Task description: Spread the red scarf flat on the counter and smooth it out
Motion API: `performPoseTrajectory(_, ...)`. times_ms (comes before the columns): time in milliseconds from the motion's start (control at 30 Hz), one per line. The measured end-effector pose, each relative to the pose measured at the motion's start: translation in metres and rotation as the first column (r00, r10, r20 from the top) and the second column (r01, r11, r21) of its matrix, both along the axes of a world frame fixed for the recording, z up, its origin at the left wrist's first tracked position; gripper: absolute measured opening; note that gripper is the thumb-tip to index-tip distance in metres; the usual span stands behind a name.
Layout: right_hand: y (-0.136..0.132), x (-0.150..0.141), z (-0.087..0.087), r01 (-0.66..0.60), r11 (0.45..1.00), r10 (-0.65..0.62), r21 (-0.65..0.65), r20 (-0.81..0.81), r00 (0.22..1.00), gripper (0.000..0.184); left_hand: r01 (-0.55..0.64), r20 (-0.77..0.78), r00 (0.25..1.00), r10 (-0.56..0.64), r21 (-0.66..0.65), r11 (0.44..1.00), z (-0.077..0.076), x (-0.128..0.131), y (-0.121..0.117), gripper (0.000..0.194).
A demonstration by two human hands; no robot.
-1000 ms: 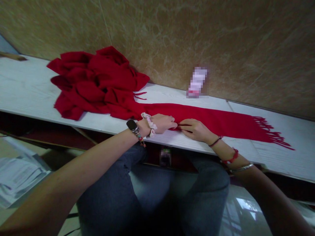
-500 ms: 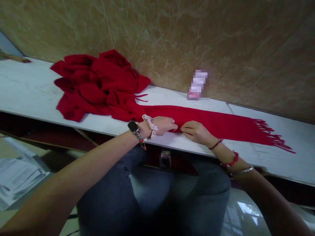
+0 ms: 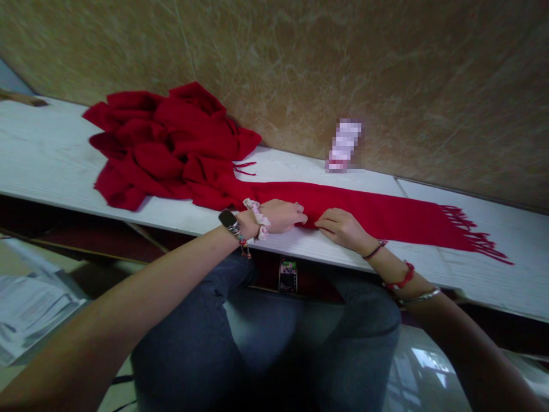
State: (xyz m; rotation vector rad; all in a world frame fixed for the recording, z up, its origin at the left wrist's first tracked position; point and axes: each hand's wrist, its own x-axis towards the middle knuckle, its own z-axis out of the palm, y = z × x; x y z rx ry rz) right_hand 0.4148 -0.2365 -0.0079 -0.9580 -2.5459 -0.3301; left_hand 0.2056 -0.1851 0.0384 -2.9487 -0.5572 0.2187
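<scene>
Left hand curled, right hand with fingertips drawn narrow, both rest at the near edge of a red fringed scarf, a small gap between them; whether either pinches cloth I cannot tell; the scarf lies flat on the bench beyond them, its fringe to their right, rumpled red cloth to their left; the step seems to be working that edge; the next move likely calls for light fingertips.

A marbled wall rises behind a blurred pale item; lower down are papers and a phone.
</scene>
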Motion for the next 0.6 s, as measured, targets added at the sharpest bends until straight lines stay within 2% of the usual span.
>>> performPoseTrajectory(233, -0.0004, -0.0034, 0.0027, 0.000, 0.999, 0.000, 0.036, 0.018, 1.000, 0.022, 0.066, 0.013, 0.998, -0.066, -0.008, 0.998, -0.0026, -0.0013, 0.0029, 0.028)
performPoseTrajectory(333, -0.0005, -0.0038, 0.0031, -0.001, 0.999, 0.000, 0.050, 0.019, 1.000, 0.022, 0.044, 0.013, 0.999, -0.044, -0.035, 0.998, -0.0001, -0.0007, 0.0008, 0.029)
performPoseTrajectory(433, -0.0007, -0.0035, 0.0031, -0.004, 0.999, 0.003, 0.038, 0.012, 1.000, 0.022, -0.008, 0.048, 0.999, 0.013, -0.119, 0.993, 0.0016, 0.0010, 0.0006, 0.028)
performPoseTrajectory(600, -0.0015, -0.0027, 0.0032, -0.021, 0.999, 0.020, -0.037, -0.030, 0.999, 0.022, -0.019, 0.066, 0.997, 0.032, -0.184, 0.983, -0.0001, 0.0018, 0.0050, 0.026)
